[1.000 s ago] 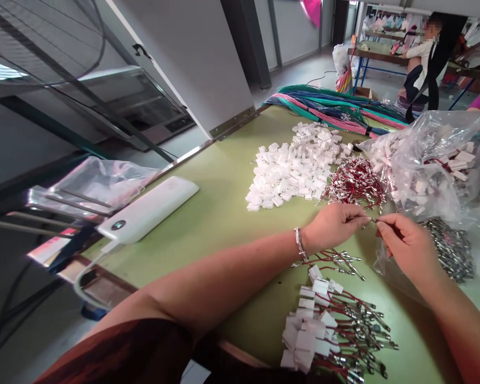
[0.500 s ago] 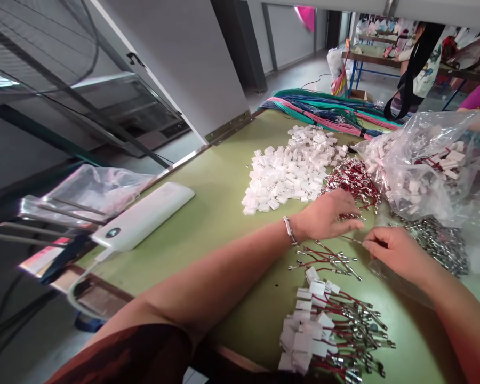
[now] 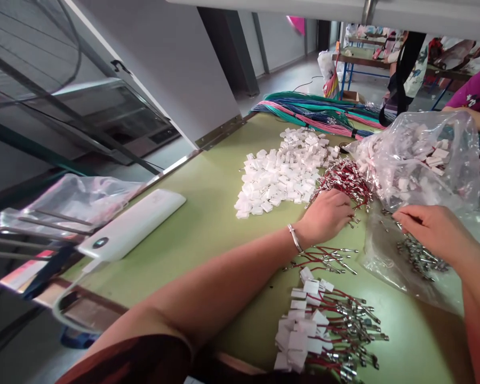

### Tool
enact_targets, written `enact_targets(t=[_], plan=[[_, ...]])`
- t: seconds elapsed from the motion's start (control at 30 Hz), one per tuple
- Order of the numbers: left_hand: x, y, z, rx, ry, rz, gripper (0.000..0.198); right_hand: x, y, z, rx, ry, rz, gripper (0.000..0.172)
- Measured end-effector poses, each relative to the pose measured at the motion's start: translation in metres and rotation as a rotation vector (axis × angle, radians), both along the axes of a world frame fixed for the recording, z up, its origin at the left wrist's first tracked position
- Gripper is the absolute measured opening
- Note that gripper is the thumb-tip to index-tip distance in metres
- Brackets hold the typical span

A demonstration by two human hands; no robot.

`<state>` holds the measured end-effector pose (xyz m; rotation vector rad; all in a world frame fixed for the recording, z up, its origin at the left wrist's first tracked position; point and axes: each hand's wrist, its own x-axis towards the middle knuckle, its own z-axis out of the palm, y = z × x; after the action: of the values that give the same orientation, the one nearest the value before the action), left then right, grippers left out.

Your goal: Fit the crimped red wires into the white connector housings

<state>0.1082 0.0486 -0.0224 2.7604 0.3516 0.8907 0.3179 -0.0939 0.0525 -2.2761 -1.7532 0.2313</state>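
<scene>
1. A clear plastic bag bulges at the far right of the table. It holds white housings mixed with red leads.
2. A flatter piece of clear plastic lies in front of it, with a scatter of metal terminals on top.
3. My right hand is palm down over those terminals, fingers curved onto them. I cannot tell whether anything is pinched.
4. My left hand rests at the near edge of the red wire pile, its fingertips in the wires. The fingers are loosely bent, and whether they have hold of a wire I cannot tell.
5. A few loose red leads lie just beside my left wrist. Their long axes run roughly across the table, metal tips to the right.
6. Nearer me, the assembled leads lie the same way, with white blocks at the left and metal ends at the right.
7. A heap of white housings sits left of the red pile, touching it.
8. The green table also carries a white power bank and, at the far end, coloured wire bundles.
9. Beyond are a workshop floor and more benches, and a person's magenta sleeve shows at the right.
</scene>
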Motion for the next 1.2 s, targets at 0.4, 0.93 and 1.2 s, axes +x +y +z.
enact_targets(t=[0.4,0.93,1.2], plan=[[-0.003,0.004,0.026,-1.017,-0.506,0.062,0.01,-0.026,0.017,-0.037,-0.35,-0.408,-0.049,0.022],[-0.006,-0.016,0.03,-1.558,-0.254,-0.064,0.017,-0.055,0.006,-0.021,0.377,0.294,0.047,0.017],[-0.007,-0.019,0.027,-1.441,-0.123,-0.088,0.02,-0.064,0.006,-0.034,0.411,0.306,0.095,0.016]])
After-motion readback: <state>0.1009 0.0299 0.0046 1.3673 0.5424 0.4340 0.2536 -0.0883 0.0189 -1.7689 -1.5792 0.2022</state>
